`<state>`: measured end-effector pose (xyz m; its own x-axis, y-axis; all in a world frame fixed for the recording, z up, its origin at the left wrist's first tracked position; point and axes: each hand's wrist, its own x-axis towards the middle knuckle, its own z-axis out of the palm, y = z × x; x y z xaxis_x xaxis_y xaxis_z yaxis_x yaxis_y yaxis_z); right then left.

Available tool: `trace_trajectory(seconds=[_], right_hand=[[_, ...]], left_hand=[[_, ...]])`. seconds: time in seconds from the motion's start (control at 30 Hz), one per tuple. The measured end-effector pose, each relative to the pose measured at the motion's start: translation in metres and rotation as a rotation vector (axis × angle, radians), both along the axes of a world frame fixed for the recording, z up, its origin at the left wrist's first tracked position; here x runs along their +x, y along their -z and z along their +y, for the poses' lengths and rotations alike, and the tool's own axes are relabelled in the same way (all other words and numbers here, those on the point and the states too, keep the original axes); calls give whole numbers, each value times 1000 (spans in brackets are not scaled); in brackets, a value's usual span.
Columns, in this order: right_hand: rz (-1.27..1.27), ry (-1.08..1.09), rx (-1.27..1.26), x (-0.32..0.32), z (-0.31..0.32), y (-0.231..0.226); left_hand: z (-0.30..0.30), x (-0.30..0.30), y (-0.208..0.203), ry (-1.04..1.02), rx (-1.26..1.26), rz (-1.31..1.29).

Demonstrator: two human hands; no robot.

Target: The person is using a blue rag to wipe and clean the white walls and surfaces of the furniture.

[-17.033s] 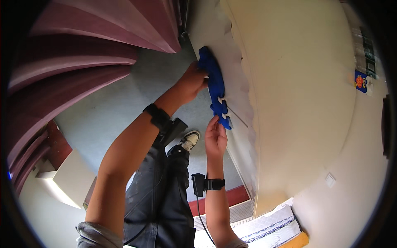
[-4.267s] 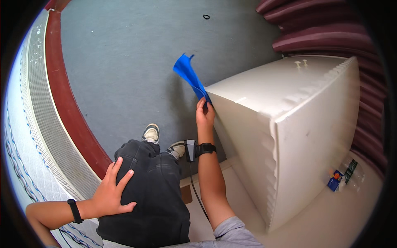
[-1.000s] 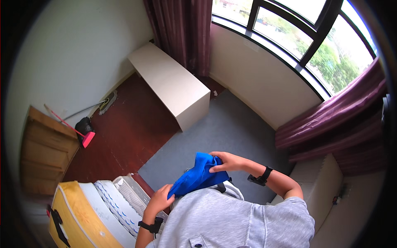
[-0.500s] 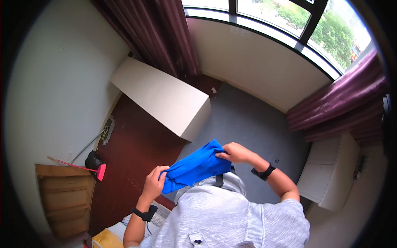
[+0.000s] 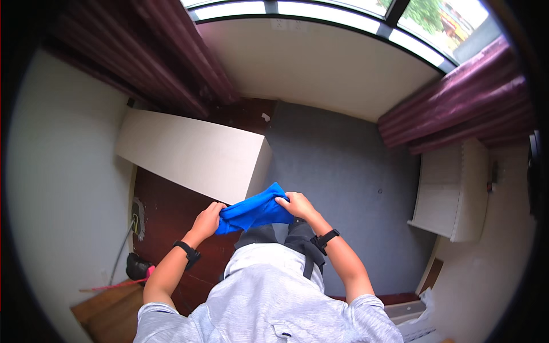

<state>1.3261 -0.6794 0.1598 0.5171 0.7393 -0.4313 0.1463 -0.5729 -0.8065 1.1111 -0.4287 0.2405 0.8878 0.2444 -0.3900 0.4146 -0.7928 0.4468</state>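
A bright blue cloth (image 5: 254,210), bunched and folded, is stretched between my two hands in front of my waist. My left hand (image 5: 210,220) is closed on its left end, fingers over the edge. At the right end, my right hand (image 5: 296,204) pinches the fabric with the thumb on top. The cloth hangs clear of the floor, with one corner sticking up near the right hand. What kind of cloth item it is, I cannot tell. Both wrists wear black bands.
A long pale cabinet (image 5: 197,150) lies ahead to the left. Another white cabinet (image 5: 443,191) stands at the right wall. Purple curtains (image 5: 457,103) hang beside the window. At lower left are a wooden piece (image 5: 111,306), a black bag (image 5: 137,266) and a pink-handled tool (image 5: 111,285).
My view has swung, so the room sits differently in the picture. Both hands still hold the blue cloth, now farther out from my body with the arms straighter.
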Motion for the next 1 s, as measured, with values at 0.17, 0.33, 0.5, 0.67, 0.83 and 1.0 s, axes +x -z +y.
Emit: trace_trajectory(seconds=[0.17, 0.33, 0.5, 0.67, 0.83, 1.0], right_hand=[[-31, 696, 38, -65, 54, 137], [167, 983, 4, -154, 134, 261], [145, 824, 28, -200, 179, 300], [18, 773, 64, -197, 193, 300], [267, 926, 191, -190, 211, 299], [-129, 480, -79, -123, 255, 234]], left_hand=[[42, 20, 128, -192, 350, -183], [23, 0, 291, -26, 32, 210], [2, -19, 344, -30, 214, -90], [16, -51, 339, 80, 289, -37], [25, -31, 319, -93, 92, -145], [57, 32, 339, -599, 2, -501]])
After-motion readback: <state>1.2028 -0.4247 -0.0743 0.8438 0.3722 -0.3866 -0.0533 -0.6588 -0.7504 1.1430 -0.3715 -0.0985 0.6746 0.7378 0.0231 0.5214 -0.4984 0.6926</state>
